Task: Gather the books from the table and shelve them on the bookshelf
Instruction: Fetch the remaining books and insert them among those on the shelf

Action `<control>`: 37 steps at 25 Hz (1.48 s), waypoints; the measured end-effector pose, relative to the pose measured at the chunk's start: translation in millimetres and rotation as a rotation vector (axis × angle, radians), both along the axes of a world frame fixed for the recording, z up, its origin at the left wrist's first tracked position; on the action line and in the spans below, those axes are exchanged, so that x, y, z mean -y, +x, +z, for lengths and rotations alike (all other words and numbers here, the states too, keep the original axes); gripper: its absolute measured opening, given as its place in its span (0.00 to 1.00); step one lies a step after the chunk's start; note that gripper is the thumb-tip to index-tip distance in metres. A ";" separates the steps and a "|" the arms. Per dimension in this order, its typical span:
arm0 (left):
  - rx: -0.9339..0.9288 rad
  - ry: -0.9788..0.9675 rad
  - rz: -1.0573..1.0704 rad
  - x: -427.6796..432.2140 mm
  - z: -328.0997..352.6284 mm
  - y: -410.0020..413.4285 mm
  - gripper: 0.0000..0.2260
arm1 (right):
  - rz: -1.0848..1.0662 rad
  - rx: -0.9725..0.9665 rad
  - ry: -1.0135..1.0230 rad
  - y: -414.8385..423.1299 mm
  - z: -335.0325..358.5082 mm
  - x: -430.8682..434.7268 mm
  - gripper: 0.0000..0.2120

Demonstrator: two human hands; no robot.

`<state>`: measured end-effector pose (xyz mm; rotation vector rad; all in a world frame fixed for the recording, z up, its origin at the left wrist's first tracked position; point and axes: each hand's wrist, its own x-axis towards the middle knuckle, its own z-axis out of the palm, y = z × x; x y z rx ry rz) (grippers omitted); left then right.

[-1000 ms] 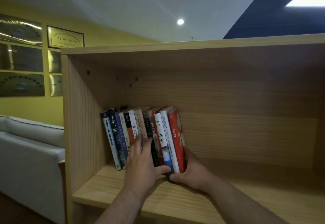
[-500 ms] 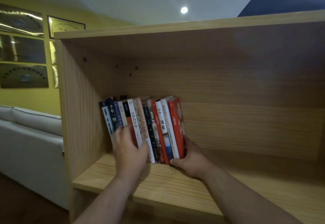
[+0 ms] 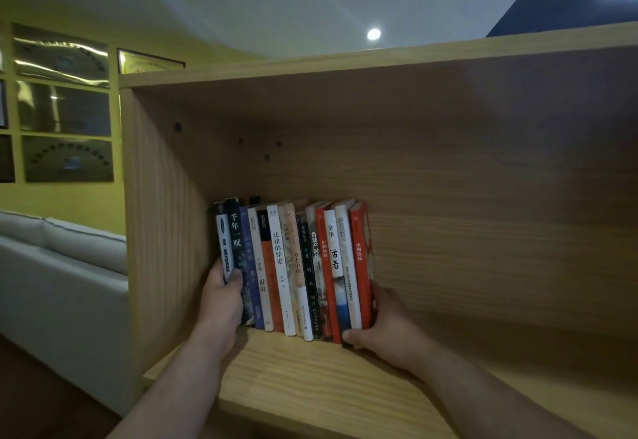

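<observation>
Left grip (image 3: 222, 295) pinches the books (image 3: 297, 266) at the row's left end, thumb on a spine; right grip (image 3: 381, 326) cups the red end cover. Row stands on the bookshelf (image 3: 310, 383), near its left wall. Risk: no bookend seen, so uneven release could let it slump sideways.

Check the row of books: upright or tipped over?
Upright, leaning slightly: the books stand on the shelf, braced between left hand and right hand.

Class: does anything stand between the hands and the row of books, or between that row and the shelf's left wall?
Nothing between hands and books: the left hand grips the row of books at its left end, the right hand its right end. Beside the left wall, only the left hand's fingers intervene.
</observation>
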<state>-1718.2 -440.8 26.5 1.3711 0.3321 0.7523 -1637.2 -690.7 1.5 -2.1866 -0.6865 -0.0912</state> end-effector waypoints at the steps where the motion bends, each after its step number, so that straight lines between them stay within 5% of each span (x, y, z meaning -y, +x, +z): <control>1: 0.006 0.011 0.006 0.1 -0.7 2.0 0.13 | 0.003 0.004 0.007 -0.9 -0.5 -2.3 0.44; 10: -0.005 0.059 0.082 -0.3 -4.8 14.3 0.12 | 0.042 -0.010 -0.075 2.5 1.3 -19.4 0.54; 14: -0.152 0.529 0.421 11.2 -5.8 -3.7 0.30 | 0.038 -0.027 0.090 -2.9 4.1 -15.0 0.49; 17: -0.142 0.863 0.261 18.8 -5.1 -16.9 0.46 | 0.034 0.015 0.173 -12.7 14.0 -13.3 0.50; 21: -0.354 0.993 0.175 14.1 -8.3 -4.3 0.60 | 0.044 0.058 0.167 -16.5 13.6 -14.4 0.51; 29: -0.438 1.109 0.180 5.0 -9.7 3.5 0.60 | 0.063 0.058 0.184 -15.4 12.6 -15.5 0.51; 33: -0.332 1.328 0.253 16.0 -9.2 -4.3 0.50 | 0.055 0.043 0.193 -16.1 11.5 -14.4 0.51; 37: -0.357 1.317 0.169 12.7 -9.4 -2.6 0.46 | 0.048 0.014 0.188 -18.3 12.6 -13.7 0.51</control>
